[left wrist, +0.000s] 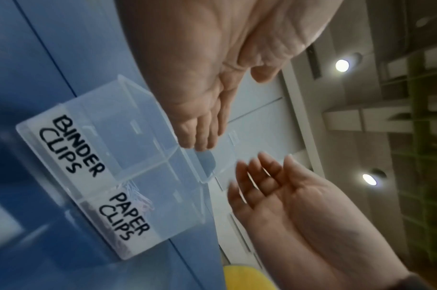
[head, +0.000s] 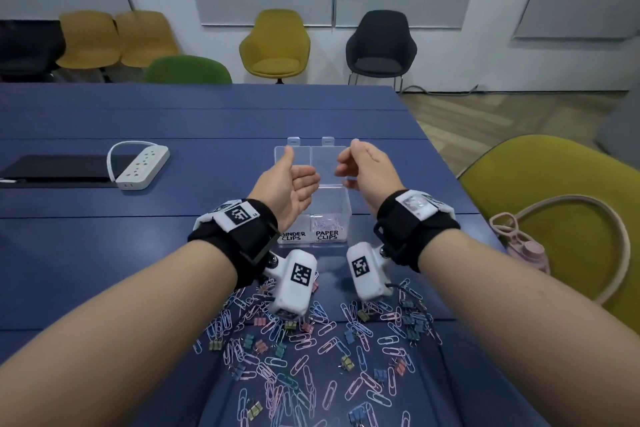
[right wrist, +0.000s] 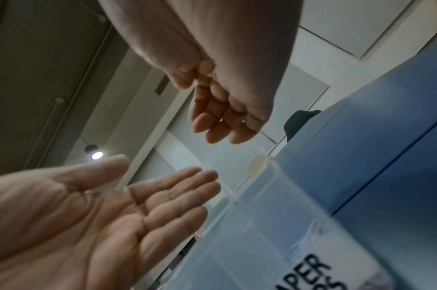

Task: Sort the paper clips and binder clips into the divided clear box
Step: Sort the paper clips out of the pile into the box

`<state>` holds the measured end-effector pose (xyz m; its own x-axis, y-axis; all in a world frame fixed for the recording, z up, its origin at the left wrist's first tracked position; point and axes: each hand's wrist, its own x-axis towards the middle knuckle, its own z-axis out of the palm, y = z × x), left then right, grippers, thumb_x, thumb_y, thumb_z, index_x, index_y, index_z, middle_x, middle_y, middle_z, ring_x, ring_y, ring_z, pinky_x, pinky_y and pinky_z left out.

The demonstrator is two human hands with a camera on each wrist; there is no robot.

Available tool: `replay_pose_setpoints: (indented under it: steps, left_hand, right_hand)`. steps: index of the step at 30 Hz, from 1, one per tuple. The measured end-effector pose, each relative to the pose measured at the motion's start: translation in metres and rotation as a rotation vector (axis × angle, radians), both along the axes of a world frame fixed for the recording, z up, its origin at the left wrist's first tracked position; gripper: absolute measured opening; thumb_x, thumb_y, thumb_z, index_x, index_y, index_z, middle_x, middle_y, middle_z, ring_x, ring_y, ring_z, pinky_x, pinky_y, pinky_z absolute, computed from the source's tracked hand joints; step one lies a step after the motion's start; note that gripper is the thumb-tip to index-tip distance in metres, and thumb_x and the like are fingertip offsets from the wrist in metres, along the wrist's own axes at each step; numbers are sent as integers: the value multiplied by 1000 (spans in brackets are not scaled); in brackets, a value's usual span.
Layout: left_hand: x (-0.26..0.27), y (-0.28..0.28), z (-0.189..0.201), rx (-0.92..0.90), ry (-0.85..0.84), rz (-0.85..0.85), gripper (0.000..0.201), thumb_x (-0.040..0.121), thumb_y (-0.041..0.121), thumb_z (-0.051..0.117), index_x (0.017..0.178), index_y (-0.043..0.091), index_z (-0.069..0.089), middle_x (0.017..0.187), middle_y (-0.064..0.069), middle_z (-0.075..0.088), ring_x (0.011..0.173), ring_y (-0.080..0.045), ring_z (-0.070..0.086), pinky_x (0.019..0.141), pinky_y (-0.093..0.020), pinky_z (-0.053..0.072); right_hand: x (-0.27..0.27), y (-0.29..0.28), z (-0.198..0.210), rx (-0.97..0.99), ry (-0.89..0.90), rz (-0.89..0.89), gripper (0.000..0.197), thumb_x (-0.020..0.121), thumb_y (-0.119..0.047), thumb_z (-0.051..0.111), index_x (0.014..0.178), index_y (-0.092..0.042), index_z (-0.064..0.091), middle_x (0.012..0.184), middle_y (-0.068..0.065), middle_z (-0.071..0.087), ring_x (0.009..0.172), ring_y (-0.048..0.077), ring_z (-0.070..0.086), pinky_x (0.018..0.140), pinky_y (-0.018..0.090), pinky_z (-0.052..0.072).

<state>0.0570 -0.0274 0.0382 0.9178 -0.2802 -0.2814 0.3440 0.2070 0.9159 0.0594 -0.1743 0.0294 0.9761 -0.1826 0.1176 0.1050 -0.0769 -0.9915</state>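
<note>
The divided clear box stands mid-table with both lids tipped open at the back. Its labels read BINDER CLIPS on the left and PAPER CLIPS on the right. A few pale paper clips lie in the right compartment. My left hand hovers palm-up over the left compartment with straight fingers and holds nothing. My right hand hangs above the right compartment, fingers loosely curled and empty. A mixed pile of pastel paper clips and small binder clips covers the near table.
A white power strip and a black tablet lie at the far left. On the right, past the table's edge, a yellow-green chair carries a pink bottle with a strap. Other chairs line the far wall.
</note>
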Motion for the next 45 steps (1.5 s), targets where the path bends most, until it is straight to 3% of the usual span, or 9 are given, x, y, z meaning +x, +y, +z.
replay_pose_setpoints:
  steps: [4,8,15,21,26,32,38,42,45]
  left_hand:
    - [-23,-4,-1,191,-105,-140,26,98,26,46,99,5,62,98,-12,68,88,-20,65,85,-28,48]
    - [-41,-10,-17,486,-253,-386,11,92,1,54,88,7,63,86,-8,66,72,-11,64,66,-20,50]
    - [-69,-37,-28,1223,-634,-792,35,91,16,56,126,19,60,120,4,63,109,-13,60,84,-17,42]
    - [-74,-60,-40,1422,-681,-767,32,81,25,67,110,12,67,110,-6,69,100,-24,63,81,-26,49]
    - [-73,-75,-46,1560,-664,-780,29,72,28,76,90,7,67,90,-10,69,80,-28,64,68,-34,53]
    - [-63,-80,-55,1651,-593,-797,25,65,26,84,75,13,65,70,-4,63,65,-24,60,61,-27,48]
    - [-69,-59,-60,1566,-544,-687,28,77,19,74,99,3,72,101,-10,71,96,-26,68,87,-36,55]
    - [-70,-49,-67,1543,-504,-685,16,80,24,68,84,8,68,90,-10,71,85,-24,69,63,-28,52]
    - [-78,-47,-65,1558,-510,-645,23,79,33,70,82,12,63,81,-5,63,83,-25,64,67,-30,50]
  right_hand:
    - [-34,-38,0,-209,69,7,23,95,-20,46,74,-14,52,66,0,55,60,15,54,54,25,39]
    - [-67,-80,-14,-711,280,177,10,89,-9,54,80,-10,59,67,1,60,56,12,56,43,13,40]
    - [-106,-88,-24,-1258,494,365,16,85,-13,60,99,-16,68,92,1,65,83,19,60,64,20,45]
    - [-107,-71,-33,-1354,401,443,29,85,-15,62,114,-14,64,116,4,65,107,24,59,83,27,45]
    - [-105,-55,-38,-1428,464,357,19,79,-23,71,89,-14,57,99,11,64,84,28,58,67,29,42]
    - [-105,-40,-42,-1450,523,282,23,83,-5,62,106,-5,64,109,15,65,79,29,55,68,29,43]
    - [-110,-27,-46,-1390,564,284,23,80,-4,63,103,-5,66,106,16,67,83,31,62,69,31,48]
    - [-115,-22,-47,-1361,609,291,27,78,-11,68,104,-4,66,103,16,68,82,31,63,68,31,48]
    - [-118,-21,-46,-1355,607,292,26,77,-12,68,102,-4,66,100,16,69,77,29,58,66,30,47]
